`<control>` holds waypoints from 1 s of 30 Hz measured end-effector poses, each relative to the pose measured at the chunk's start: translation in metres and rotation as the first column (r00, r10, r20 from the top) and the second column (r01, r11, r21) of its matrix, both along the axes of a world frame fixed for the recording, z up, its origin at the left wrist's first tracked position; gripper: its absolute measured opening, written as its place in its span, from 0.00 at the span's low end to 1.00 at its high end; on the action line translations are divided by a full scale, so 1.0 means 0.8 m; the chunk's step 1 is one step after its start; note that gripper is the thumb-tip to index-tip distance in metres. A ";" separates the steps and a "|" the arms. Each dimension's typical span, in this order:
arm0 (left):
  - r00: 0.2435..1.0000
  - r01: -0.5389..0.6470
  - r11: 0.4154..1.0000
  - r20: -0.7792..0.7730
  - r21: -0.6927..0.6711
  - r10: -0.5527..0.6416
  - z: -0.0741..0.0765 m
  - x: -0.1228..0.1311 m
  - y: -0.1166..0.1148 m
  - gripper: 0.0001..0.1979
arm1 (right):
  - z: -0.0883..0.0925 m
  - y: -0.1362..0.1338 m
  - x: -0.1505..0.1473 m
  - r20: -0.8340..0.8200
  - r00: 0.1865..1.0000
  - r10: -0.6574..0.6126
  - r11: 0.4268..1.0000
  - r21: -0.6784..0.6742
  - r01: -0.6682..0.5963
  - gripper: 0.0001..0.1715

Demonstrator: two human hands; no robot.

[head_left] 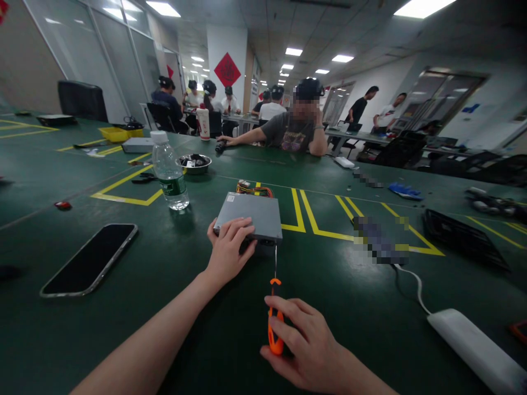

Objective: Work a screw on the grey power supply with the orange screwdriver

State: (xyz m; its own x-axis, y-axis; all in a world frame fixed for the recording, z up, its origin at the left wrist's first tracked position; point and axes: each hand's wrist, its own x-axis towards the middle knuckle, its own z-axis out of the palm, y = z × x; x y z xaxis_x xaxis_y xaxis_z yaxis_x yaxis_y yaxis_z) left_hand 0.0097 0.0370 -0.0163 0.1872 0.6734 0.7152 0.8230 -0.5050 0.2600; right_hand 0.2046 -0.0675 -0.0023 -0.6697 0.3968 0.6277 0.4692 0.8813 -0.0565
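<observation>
A grey metal computer power supply (255, 211) lies on the green table, its coloured cables (259, 190) bunched behind it. My left hand (230, 247) grips its near left part, fingers over the top and thumb at the front face. Between the thumb and fingers of my right hand (304, 340) is an orange and black screwdriver (276, 334). Its shaft points away from me, and the tip meets the front face near the right corner. Whether the tip sits in a screw is too small to tell.
Left of the power supply stands a water bottle (171, 175), with a phone (90, 260) nearer me. A metal bowl (197, 164) holds small parts. On the right are a white power bank-like block (473, 345) with a cable and a black tray (465, 238). A person (288, 129) sits opposite.
</observation>
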 end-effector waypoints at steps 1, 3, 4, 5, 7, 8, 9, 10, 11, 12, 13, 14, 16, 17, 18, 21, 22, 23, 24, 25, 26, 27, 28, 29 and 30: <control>1.000 0.000 1.000 0.000 0.001 0.000 0.000 0.000 0.000 0.10 | -0.002 0.001 0.000 -0.008 1.000 0.004 1.000 -0.002 -0.004 0.13; 1.000 -0.003 1.000 0.001 -0.002 0.003 -0.001 0.000 0.000 0.11 | -0.004 0.002 0.001 -0.012 1.000 0.014 1.000 -0.014 -0.014 0.14; 1.000 -0.005 1.000 0.001 -0.003 0.005 -0.001 0.000 0.000 0.10 | -0.004 0.003 0.001 -0.011 1.000 0.022 1.000 -0.021 -0.022 0.15; 1.000 -0.006 1.000 0.002 -0.005 0.006 -0.002 -0.001 0.000 0.10 | -0.004 0.004 0.002 -0.003 1.000 0.031 0.999 -0.027 -0.031 0.16; 1.000 -0.008 1.000 0.001 -0.007 0.008 -0.003 -0.001 0.000 0.10 | -0.003 0.005 0.001 0.040 0.998 0.052 0.998 -0.029 -0.051 0.18; 1.000 -0.008 1.000 0.001 -0.007 0.008 -0.003 -0.001 0.000 0.10 | -0.002 0.005 0.001 0.065 0.996 0.054 0.998 -0.025 -0.053 0.18; 1.000 -0.008 1.000 -0.001 -0.007 0.008 -0.003 -0.001 0.000 0.10 | -0.001 0.005 0.000 0.081 0.995 0.051 0.999 -0.015 -0.050 0.18; 1.000 -0.009 1.000 -0.002 -0.004 0.009 -0.002 -0.001 0.000 0.10 | 0.000 0.005 -0.001 0.082 0.996 0.047 0.999 0.001 -0.047 0.17; 1.000 -0.010 1.000 -0.001 0.002 0.010 -0.002 -0.001 -0.001 0.10 | 0.000 0.004 -0.001 0.067 0.997 0.042 0.999 0.020 -0.043 0.16; 1.000 -0.010 1.000 -0.002 0.008 0.011 -0.001 -0.001 -0.001 0.10 | 0.000 0.004 -0.002 0.042 0.998 0.037 0.999 0.038 -0.038 0.15; 1.000 -0.012 1.000 -0.001 0.013 0.012 0.000 0.000 -0.002 0.10 | 0.000 0.004 -0.002 0.009 0.999 0.033 0.998 0.051 -0.033 0.14; 1.000 -0.013 1.000 0.000 0.017 0.013 0.000 0.000 -0.002 0.10 | 0.000 0.004 -0.003 -0.019 0.999 0.031 0.998 0.055 -0.030 0.13; 1.000 -0.016 1.000 0.006 0.022 0.016 0.000 0.000 -0.002 0.10 | -0.001 0.003 -0.003 -0.057 0.998 0.022 0.999 0.039 -0.020 0.12; 1.000 -0.015 1.000 0.008 0.022 0.015 0.000 0.000 -0.002 0.10 | -0.001 0.003 -0.003 -0.067 0.998 0.015 1.000 0.025 -0.013 0.12; 1.000 -0.013 1.000 0.011 0.026 0.012 -0.001 0.000 -0.002 0.10 | -0.002 0.003 -0.003 -0.070 0.997 0.007 1.000 0.014 -0.006 0.12; 1.000 -0.008 1.000 0.018 0.030 0.008 -0.002 0.000 -0.002 0.09 | -0.001 0.002 -0.003 -0.040 0.999 -0.004 1.000 -0.001 0.004 0.15; 1.000 -0.007 1.000 0.019 0.031 0.007 -0.002 0.000 -0.002 0.09 | -0.001 0.002 -0.003 -0.024 1.000 -0.004 1.000 -0.002 0.003 0.17; 1.000 -0.007 0.999 0.021 0.032 0.006 -0.002 0.000 -0.002 0.09 | 0.000 0.001 -0.003 -0.009 1.000 -0.004 1.000 -0.002 0.004 0.18; 1.000 -0.005 0.999 0.020 0.033 0.004 -0.002 0.000 -0.002 0.10 | 0.001 0.001 -0.004 0.002 1.000 -0.006 1.000 0.002 0.006 0.19; 1.000 -0.004 0.999 0.020 0.033 0.003 -0.002 0.000 -0.002 0.10 | 0.001 0.001 -0.005 0.007 1.000 -0.012 1.000 0.011 0.012 0.19; 1.000 -0.002 0.999 0.019 0.033 0.001 -0.002 0.000 -0.002 0.10 | 0.002 0.001 -0.005 0.010 1.000 -0.021 1.000 0.020 0.021 0.19; 1.000 0.000 1.000 0.019 0.031 0.000 -0.003 0.000 -0.002 0.10 | 0.002 0.001 -0.006 0.012 0.999 -0.030 0.999 0.032 0.029 0.18; 1.000 0.002 1.000 0.018 0.030 -0.002 -0.003 0.000 -0.001 0.10 | 0.001 0.002 -0.007 0.010 0.999 -0.034 0.998 0.047 0.033 0.17; 1.000 0.002 1.000 0.020 0.030 -0.003 -0.003 0.000 -0.001 0.09 | 0.001 0.002 -0.007 0.007 0.999 -0.034 0.997 0.063 0.034 0.16; 1.000 0.003 1.000 0.021 0.028 -0.003 -0.004 0.000 -0.001 0.10 | 0.000 0.002 -0.007 0.001 0.999 -0.035 0.997 0.073 0.034 0.16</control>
